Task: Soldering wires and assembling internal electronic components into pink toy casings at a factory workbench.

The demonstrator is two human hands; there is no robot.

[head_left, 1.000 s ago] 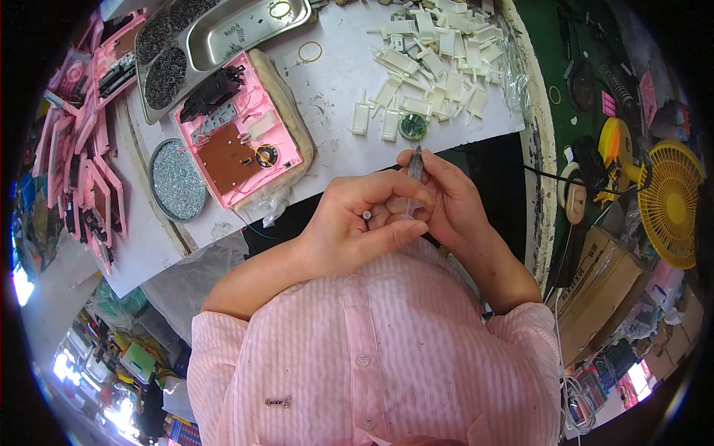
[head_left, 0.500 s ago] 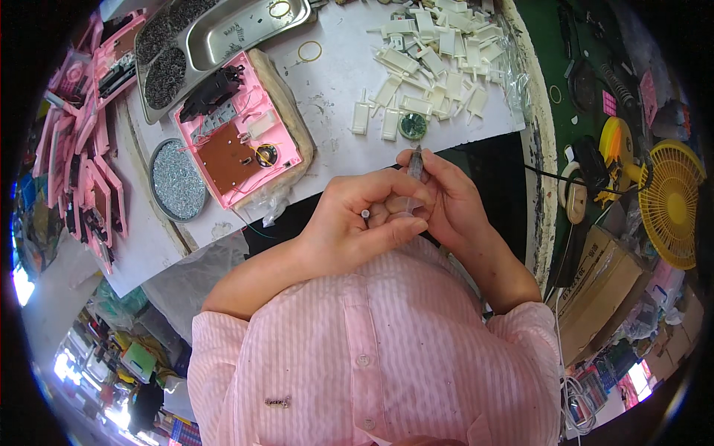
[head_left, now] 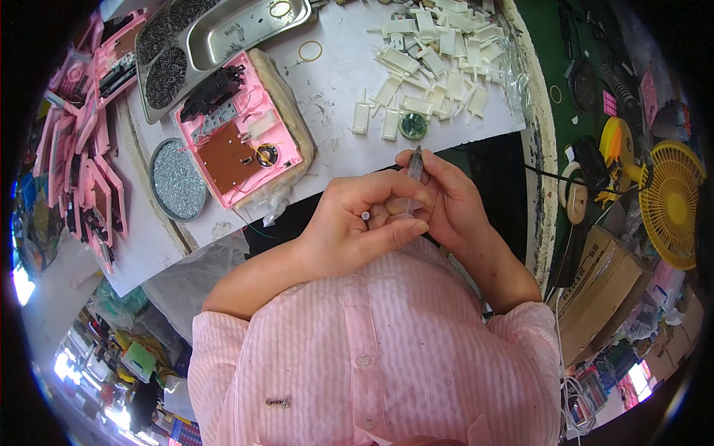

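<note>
In front of my chest, just off the table's near edge, both hands are close together. My right hand is closed, its thumb and fingers pinching a slim grey see-through tube with a pointed dark tip facing away from me. My left hand curls against it, fingers bent. A clear plastic piece shows between its thumb and fingers; whether it joins the tube is hidden. From the left fist pokes the round pale end of a thin rod. A round green-faced part lies just beyond the fingertips.
White plastic parts are heaped at the far right of the table. Left of my hands, an open pink casing with wires rests on a pad, beside a bowl of small metal pieces and a steel tray. A yellow fan stands right.
</note>
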